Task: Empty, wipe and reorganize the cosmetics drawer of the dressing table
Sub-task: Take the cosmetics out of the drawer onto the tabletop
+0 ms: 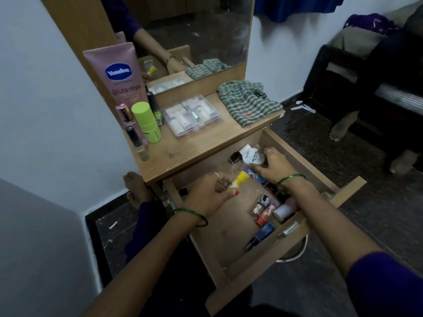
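The wooden drawer (256,264) stands pulled out under the dressing table top (194,145). My left hand (212,193) holds a small yellow-capped tube (240,179) above the drawer. At the drawer's back, my right hand (272,165) grips a white nail polish pack (253,155). Several nail polish bottles (263,209) and a white jar (282,211) lie along the drawer's right side. A dark bottle (235,157) sits at the back.
On the top stand a pink Vaseline tube (119,76), a green stick (146,122), slim perfume vials (131,131), a clear box of cosmetics (191,115) and a checked cloth (249,101). A mirror (194,30) rises behind. A bed (370,72) is at the right.
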